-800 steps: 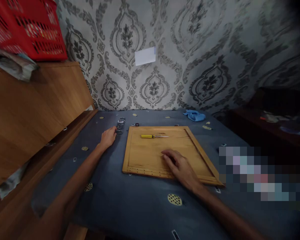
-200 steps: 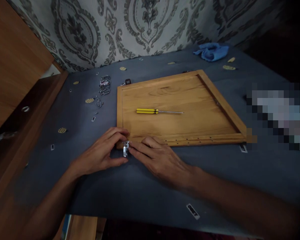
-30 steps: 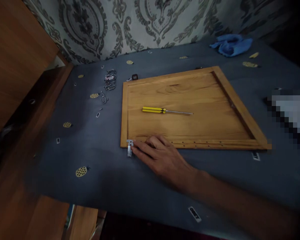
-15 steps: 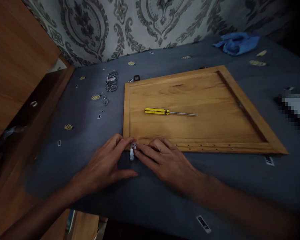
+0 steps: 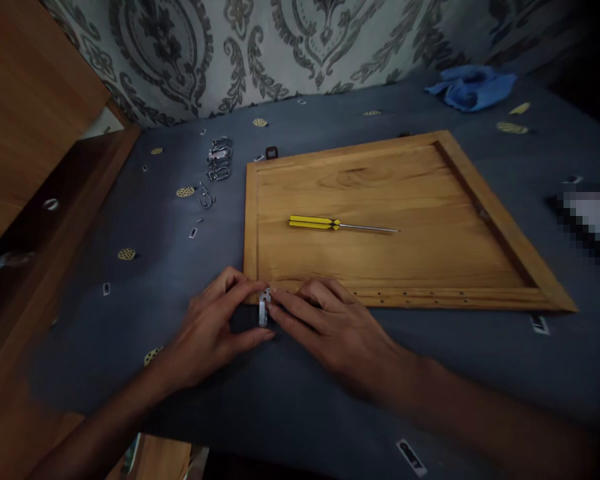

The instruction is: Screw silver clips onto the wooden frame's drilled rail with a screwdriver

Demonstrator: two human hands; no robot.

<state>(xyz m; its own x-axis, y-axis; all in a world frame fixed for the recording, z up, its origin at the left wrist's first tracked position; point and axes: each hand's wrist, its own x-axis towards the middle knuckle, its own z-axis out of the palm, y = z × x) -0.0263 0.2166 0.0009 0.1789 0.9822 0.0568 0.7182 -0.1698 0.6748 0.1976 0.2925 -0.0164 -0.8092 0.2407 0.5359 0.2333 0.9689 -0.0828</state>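
Observation:
A wooden framed panel [image 5: 380,193] lies flat on a blue-grey patterned cloth [image 5: 190,280]. A small silver metal bracket [image 5: 263,308] sits at the panel's near left corner. My left hand [image 5: 215,327] pinches the bracket from the left with thumb and fingertips. My right hand [image 5: 330,320] presses its fingertips on the bracket from the right, its other fingers resting on the panel's near edge. A yellow-handled screwdriver [image 5: 330,224] lies untouched in the middle of the panel.
A pile of metal hooks and fittings [image 5: 218,160] lies left of the panel's far corner. A blue rag [image 5: 473,85] sits at the back right. A wooden cabinet [image 5: 25,133] stands to the left. Patterned wallpaper [image 5: 280,47] backs the surface.
One second ago only my right hand was at the bracket; my left hand has come in from the left and closed its fingertips on it. The screwdriver has not moved.

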